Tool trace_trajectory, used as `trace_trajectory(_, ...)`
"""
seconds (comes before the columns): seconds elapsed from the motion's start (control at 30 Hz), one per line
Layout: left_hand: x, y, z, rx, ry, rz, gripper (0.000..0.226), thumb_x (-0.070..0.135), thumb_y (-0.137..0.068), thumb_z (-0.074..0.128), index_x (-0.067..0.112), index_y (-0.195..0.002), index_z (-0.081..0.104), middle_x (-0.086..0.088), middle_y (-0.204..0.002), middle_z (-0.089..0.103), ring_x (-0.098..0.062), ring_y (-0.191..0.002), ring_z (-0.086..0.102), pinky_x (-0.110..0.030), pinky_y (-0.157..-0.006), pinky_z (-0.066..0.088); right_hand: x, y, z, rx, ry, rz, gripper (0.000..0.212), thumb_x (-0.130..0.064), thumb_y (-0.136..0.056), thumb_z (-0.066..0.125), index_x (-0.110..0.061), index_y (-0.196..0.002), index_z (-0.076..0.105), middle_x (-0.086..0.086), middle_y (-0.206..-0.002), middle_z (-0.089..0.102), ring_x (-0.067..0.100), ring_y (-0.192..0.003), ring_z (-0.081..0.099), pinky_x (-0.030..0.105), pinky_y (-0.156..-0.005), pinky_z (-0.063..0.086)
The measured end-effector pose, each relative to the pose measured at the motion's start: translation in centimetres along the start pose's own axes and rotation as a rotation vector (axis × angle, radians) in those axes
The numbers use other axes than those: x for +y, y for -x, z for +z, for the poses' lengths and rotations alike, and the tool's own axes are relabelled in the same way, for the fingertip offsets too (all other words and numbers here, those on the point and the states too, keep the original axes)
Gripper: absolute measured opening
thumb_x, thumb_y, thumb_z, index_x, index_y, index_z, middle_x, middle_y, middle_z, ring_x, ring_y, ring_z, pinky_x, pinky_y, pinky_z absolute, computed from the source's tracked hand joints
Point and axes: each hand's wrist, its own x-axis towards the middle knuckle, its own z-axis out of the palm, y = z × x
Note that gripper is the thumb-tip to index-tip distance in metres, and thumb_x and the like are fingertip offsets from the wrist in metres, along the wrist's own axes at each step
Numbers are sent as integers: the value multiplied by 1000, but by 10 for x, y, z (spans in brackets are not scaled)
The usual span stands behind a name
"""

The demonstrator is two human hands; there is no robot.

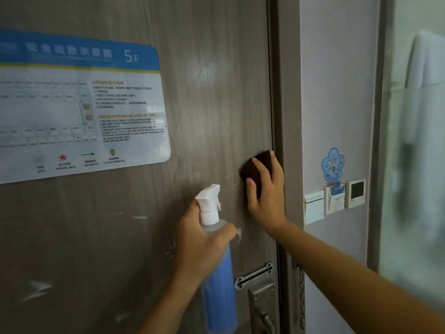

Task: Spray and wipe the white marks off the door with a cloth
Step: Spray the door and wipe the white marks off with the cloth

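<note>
A grey-brown wood-grain door point(212, 104) fills the left and middle of the view. White marks point(36, 289) streak its lower left, and fainter ones lie near the bottle's nozzle. My left hand point(199, 239) grips the neck of a spray bottle point(219, 280) with a white trigger head and blue liquid, held upright close to the door. My right hand point(265, 189) presses a dark brown cloth point(255, 165) flat against the door near its right edge, fingers spread over it.
An evacuation-plan sign point(81, 109) is stuck on the door's upper left. A metal latch plate and handle point(260, 292) with a chain sit below my hands. On the wall to the right are a blue flower sticker point(333, 163), a card holder point(334, 198) and a switch panel point(356, 192).
</note>
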Motion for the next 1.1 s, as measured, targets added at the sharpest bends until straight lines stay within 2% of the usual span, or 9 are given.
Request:
trace_trajectory(0.1, 1, 0, -9, 6, 41, 8, 33, -3, -74, 81, 20, -89, 65, 11, -65, 62, 0, -57, 55, -18, -53, 47, -1, 44, 9, 6, 27, -11, 48, -27, -102, 56, -8, -146, 52, 18, -165, 26, 32, -154, 26, 50, -124, 29)
trace_trajectory(0.2, 2, 0, -15, 32, 60, 7, 27, 13, -65, 78, 22, -88, 65, 11, -66, 62, -1, -57, 55, -18, -53, 47, -9, 60, 13, -25, 7, 37, 48, -31, -103, 52, -11, -147, 49, 16, -165, 24, 30, -154, 24, 51, -124, 29)
trace_trajectory(0.4, 8, -6, -27, 58, 31, 27, 26, 18, -63, 76, 24, -86, 65, 12, -66, 62, -4, -58, 57, -22, -55, 49, -27, -14, 15, 105, -55, 286, 49, -42, -105, 43, -17, -148, 46, 15, -165, 25, 31, -153, 25, 57, -120, 33)
trace_trajectory(0.5, 12, -9, -32, 77, 27, 51, 27, 17, -63, 76, 25, -86, 64, 14, -68, 62, -4, -61, 57, -21, -58, 48, -54, -18, 32, 180, -42, 319, 47, -35, -106, 46, -11, -147, 48, 20, -165, 24, 35, -153, 24, 58, -119, 31)
trace_trajectory(0.57, 15, -10, -35, 92, 28, 63, 28, 17, -64, 77, 26, -87, 65, 14, -70, 63, -3, -62, 57, -19, -58, 48, -74, -3, 43, 165, -33, 193, 47, -31, -105, 50, -8, -147, 50, 23, -164, 24, 38, -153, 24, 58, -120, 29)
trace_trajectory(0.73, 17, -7, -39, 74, 50, 59, 48, 14, -66, 76, 22, -113, 70, 14, -88, 73, -3, -79, 68, -17, -67, 54, -63, 15, 38, -80, 95, -410, 47, -35, -104, 58, -8, -143, 59, 26, -161, 33, 42, -152, 28, 54, -121, 30)
trace_trajectory(0.8, 13, -5, -44, 86, 41, 31, 39, 15, -65, 77, 21, -103, 70, 11, -78, 69, -2, -68, 63, -19, -61, 52, -48, 1, 31, -37, 96, -304, 47, -31, -102, 62, -10, -144, 58, 23, -162, 32, 40, -152, 29, 53, -121, 31)
trace_trajectory(0.97, 5, -4, -55, 101, 13, -16, 35, -3, -74, 82, 22, -95, 68, 1, -69, 67, -7, -57, 59, -23, -54, 51, -67, -31, 42, 261, -24, 294, 43, -32, -104, 52, -13, -143, 52, 19, -162, 31, 36, -149, 31, 59, -116, 35)
trace_trajectory(1.1, 5, -8, -58, 167, 14, -19, 33, 17, -62, 77, 24, -94, 70, 2, -73, 70, -12, -63, 65, -32, -60, 55, -110, -33, 56, 250, -38, 228, 49, -30, -102, 49, -11, -146, 51, 22, -164, 26, 39, -150, 26, 57, -121, 26)
